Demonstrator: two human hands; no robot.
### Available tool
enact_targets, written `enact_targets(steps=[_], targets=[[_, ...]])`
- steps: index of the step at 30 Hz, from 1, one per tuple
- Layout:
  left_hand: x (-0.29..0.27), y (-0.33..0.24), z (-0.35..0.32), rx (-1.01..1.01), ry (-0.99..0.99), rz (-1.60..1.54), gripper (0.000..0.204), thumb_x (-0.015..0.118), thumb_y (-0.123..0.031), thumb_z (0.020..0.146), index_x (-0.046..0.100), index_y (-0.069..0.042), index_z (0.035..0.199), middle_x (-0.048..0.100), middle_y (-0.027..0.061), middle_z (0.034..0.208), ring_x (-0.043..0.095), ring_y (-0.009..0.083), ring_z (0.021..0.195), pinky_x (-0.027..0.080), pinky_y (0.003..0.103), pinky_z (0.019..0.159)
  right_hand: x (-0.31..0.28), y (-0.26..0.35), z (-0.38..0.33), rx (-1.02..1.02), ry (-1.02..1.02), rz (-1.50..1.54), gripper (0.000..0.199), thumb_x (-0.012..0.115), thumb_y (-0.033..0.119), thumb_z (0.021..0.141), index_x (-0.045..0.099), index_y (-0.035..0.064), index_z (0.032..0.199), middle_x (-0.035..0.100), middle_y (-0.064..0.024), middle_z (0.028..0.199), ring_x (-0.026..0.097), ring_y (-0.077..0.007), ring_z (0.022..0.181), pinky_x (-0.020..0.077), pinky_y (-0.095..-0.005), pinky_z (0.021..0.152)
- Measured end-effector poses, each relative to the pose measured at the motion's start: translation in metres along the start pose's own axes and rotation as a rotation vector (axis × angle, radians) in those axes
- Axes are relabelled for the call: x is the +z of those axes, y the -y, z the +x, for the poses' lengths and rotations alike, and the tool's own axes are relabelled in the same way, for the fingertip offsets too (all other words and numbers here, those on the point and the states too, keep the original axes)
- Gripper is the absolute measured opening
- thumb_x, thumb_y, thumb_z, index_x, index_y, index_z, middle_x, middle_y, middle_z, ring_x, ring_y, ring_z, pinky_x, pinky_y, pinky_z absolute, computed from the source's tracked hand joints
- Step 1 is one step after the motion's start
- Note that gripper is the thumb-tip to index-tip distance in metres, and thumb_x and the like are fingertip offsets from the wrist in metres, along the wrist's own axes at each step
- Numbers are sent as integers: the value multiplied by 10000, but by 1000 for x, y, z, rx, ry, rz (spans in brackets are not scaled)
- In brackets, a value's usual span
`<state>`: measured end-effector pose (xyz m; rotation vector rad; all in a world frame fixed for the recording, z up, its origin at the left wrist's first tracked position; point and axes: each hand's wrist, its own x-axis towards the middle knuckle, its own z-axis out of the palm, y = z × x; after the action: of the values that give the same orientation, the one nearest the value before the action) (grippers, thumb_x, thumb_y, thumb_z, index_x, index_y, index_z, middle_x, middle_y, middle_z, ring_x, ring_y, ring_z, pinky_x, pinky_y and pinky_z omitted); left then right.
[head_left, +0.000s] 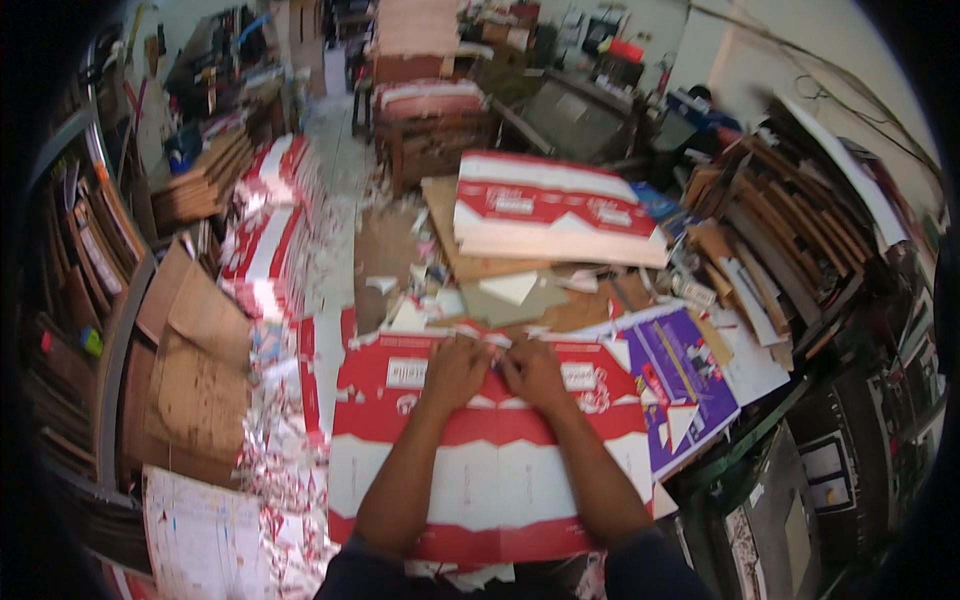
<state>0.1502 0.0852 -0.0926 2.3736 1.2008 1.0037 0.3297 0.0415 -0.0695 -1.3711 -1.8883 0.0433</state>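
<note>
A large red-and-white printed cardboard sheet lies flat in front of me, apparently on top of others like it. Along its far edge, near the middle, my left hand has its fingers curled over the cardboard. Close beside it, my right hand is also closed at that edge, with the thumbs almost meeting. What the fingertips pinch is mostly hidden under the hands. Just past them are loose scraps of white and grey board.
Another stack of red-and-white printed sheets sits beyond the scraps. To the right lies a purple printed sheet. Stacks of printed board and paper offcuts cover the floor at left. Wooden boards lean at right.
</note>
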Motion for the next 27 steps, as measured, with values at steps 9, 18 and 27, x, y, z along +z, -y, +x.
enact_targets(steps=[9, 18, 27], targets=[[-17, -16, 5, 37, -107, -208, 460, 406, -398, 1077, 744, -94, 1007, 686, 53, 998, 541, 253, 1063, 330, 428, 999, -10, 7, 21, -130, 1, -155, 335, 602, 285, 962, 686, 55, 735, 608, -167, 726, 577, -367, 756, 412, -488, 831], [-39, -24, 9, 219, -285, -324, 400, 497, -362, 997, 652, -78, 763, 635, 22, 839, 521, 240, 921, 271, 450, 900, -15, 4, 26, -36, 9, -3, 459, 556, 302, 998, 669, 21, 653, 607, -163, 630, 570, -345, 713, 393, -467, 827], [-33, -46, 15, 227, -273, 22, 323, 578, -271, 991, 727, -69, 788, 671, 28, 767, 556, 208, 813, 301, 415, 832, -5, 3, 25, -65, 4, -45, 428, 557, 312, 982, 750, 38, 715, 632, -190, 662, 594, -349, 725, 404, -461, 842]])
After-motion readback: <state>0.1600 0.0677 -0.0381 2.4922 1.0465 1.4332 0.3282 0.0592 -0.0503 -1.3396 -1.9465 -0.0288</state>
